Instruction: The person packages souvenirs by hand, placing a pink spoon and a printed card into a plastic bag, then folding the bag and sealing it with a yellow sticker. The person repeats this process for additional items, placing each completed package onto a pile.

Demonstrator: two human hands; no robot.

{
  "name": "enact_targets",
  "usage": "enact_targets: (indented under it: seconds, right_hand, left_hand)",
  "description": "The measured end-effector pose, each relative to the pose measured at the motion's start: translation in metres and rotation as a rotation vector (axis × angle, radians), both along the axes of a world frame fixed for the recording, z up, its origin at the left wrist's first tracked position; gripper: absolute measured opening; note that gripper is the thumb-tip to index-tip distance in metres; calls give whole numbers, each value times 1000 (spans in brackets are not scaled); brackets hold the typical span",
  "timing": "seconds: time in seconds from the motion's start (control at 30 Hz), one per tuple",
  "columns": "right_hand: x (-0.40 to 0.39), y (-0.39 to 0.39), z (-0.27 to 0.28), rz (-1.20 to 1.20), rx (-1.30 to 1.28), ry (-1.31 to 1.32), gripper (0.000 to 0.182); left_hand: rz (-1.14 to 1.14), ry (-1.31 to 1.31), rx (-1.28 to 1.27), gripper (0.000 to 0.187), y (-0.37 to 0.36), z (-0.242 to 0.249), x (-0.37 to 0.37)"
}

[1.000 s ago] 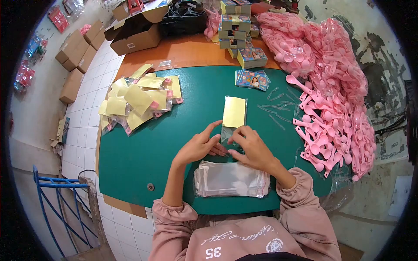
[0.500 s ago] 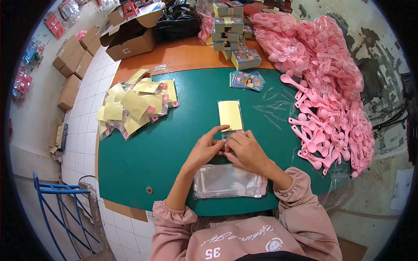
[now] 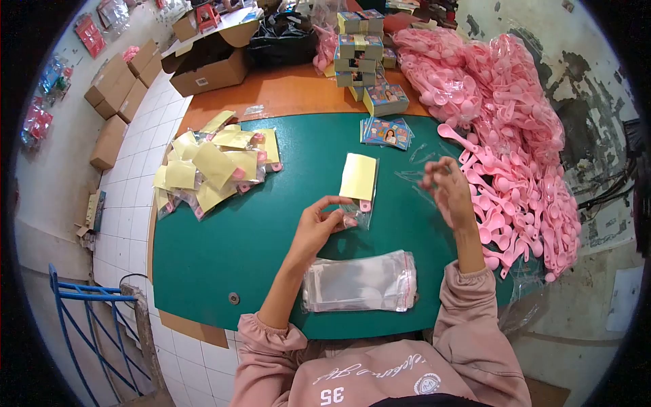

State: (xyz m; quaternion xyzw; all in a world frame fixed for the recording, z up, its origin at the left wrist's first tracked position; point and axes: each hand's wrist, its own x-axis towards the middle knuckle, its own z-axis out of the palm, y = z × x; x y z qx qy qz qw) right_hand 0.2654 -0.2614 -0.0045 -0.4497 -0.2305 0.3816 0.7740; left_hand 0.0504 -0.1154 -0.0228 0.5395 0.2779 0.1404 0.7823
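My left hand [image 3: 327, 220] pinches the lower end of a clear plastic bag [image 3: 365, 218]. Inside that bag are a yellow card [image 3: 359, 176] and a pink spoon, whose handle end [image 3: 365, 205] shows below the card. The rest of the spoon is hidden by the card and my fingers. My right hand [image 3: 447, 193] is raised to the right of the bag, fingers apart and loosely curled, near thin clear plastic strips [image 3: 410, 176] on the green table. Nothing can be made out in it. Nearer my body lies a stack of flat clear bags [image 3: 359, 281].
Filled bags with yellow cards [image 3: 217, 163] are heaped at the left. Loose pink spoons [image 3: 502, 203] and bagged ones [image 3: 508, 95] pile up at the right. Printed cards [image 3: 386, 132] lie at the back, before bundled card stacks [image 3: 359, 51]. An open carton [image 3: 207, 71] stands behind.
My right hand has left the bag's lower end and moved right and away from me, its fingers parting. My left hand stays on the bag, where the spoon's handle end now shows.
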Motion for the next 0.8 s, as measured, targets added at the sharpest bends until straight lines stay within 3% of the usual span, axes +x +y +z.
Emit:
enact_targets:
  seconds: [0.03,0.1,0.13,0.2,0.37,0.43,0.47,0.53,0.63,0.7,0.77,0.8]
  right_hand:
    - [-5,1,1,3,8,0,30]
    - [-26,3,4,313,-158,-555,46]
    - [-42,8,0,308,-152,-552,46]
    - [-71,20,-13,140,-300,-1203,35]
    - [-57,22,-10,-23,-258,-1122,16]
    - [-51,18,-7,135,-426,-870,17]
    - [-47,16,-14,175,-385,-864,15]
    - [-46,15,-8,240,-367,-888,14]
    - [-41,14,-14,308,-348,-858,12]
    - [-38,14,-21,309,-352,-799,11]
    - [-36,16,-25,492,-382,-397,11]
    - [-38,18,-25,492,-380,-396,11]
  left_hand:
    - [3,0,8,22,-1,-1,1]
    - [53,-32,-27,19,-3,-3,2]
    - [42,-58,-10,19,-4,-5,2]
    - [57,-75,-42,19,-6,-4,1]
    - [52,-97,-89,19,2,6,-5]
    - [61,23,39,17,4,10,-3]
    - [62,25,38,17,2,9,-1]
    - [26,120,683,16,-5,6,2]
    - [-19,111,860,15,-1,0,1]
    - [-32,101,850,14,0,-2,2]
    - [-40,97,843,13,-1,-2,2]
    - [-20,110,822,14,-3,-2,3]
